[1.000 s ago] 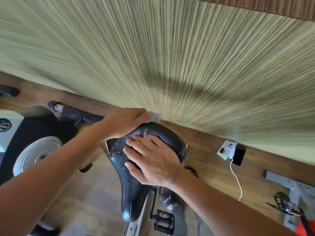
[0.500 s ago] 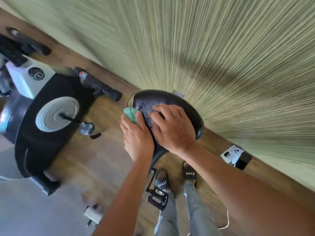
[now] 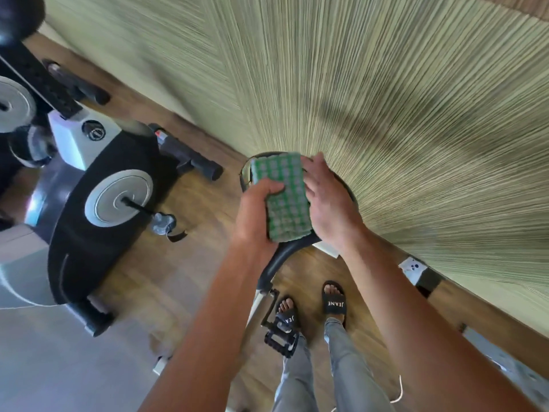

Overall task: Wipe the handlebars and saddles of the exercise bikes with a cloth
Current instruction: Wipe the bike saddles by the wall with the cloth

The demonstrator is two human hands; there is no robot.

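The cloth (image 3: pixel 285 197), bunched in my left hand (image 3: pixel 257 215) half a second ago, now lies spread over the saddle (image 3: pixel 300 248). My left hand grips its near edge; my right hand (image 3: pixel 326 197), fingers straight, flattens its side. Wiping can proceed.

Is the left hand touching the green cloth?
Touching. The head view shows the left hand gripping the green cloth, thumb curled over its edge, above the saddle.
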